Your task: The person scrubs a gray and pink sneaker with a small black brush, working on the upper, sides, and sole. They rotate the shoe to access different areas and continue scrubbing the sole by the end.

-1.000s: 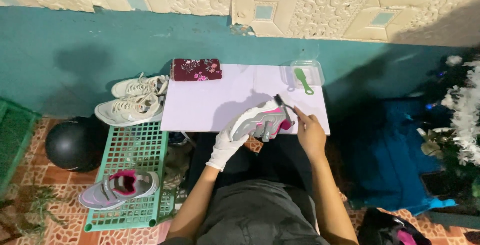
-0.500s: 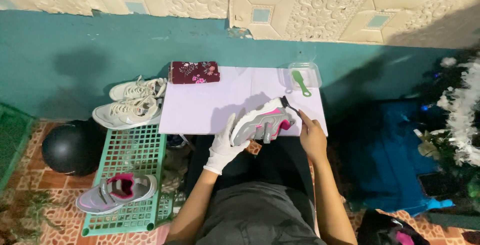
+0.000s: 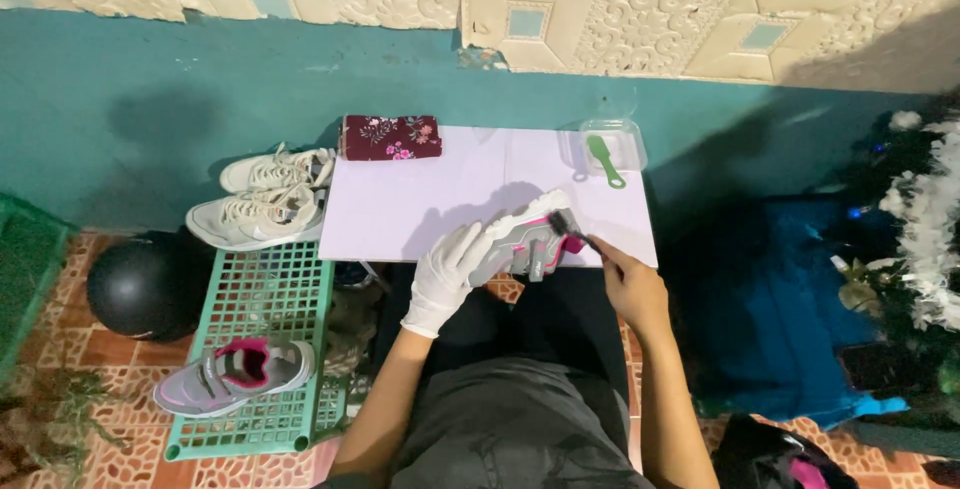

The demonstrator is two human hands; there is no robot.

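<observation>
while the left hand (image 3: 447, 276), in a white glove, wraps its fingers around the heel end of a small grey sneaker with pink trim and a white sole (image 3: 522, 239), the shoe sits tilted at the near edge of a pale lilac rectangular board (image 3: 420, 199), just above the person's lap. sneaker details: grey upper, pink lining and accents, white sole turned up toward the wall, what looks like a strap across the top. the bare right hand (image 3: 625, 284) pinches the handle of a small dark brush (image 3: 572, 229), bristle end touching the toe side of the shoe. exact finger placement on the handle too small to tell.

on the far right corner of the board, a clear plastic tub (image 3: 612, 141) with a green brush (image 3: 605, 159) lying over it. on the far left corner, a folded maroon floral cloth (image 3: 390, 136). left of the board, 2 off-white lace-up sneakers (image 3: 262, 197) lie side by side on the floor. near them a mint green plastic grid rack (image 3: 265, 339) carries 1 matching grey and pink sneaker (image 3: 232, 374). a black round helmet-like object (image 3: 140, 284) rests left of the rack. blue fabric (image 3: 770, 309) is piled right of the person. teal wall (image 3: 200, 89) behind.
</observation>
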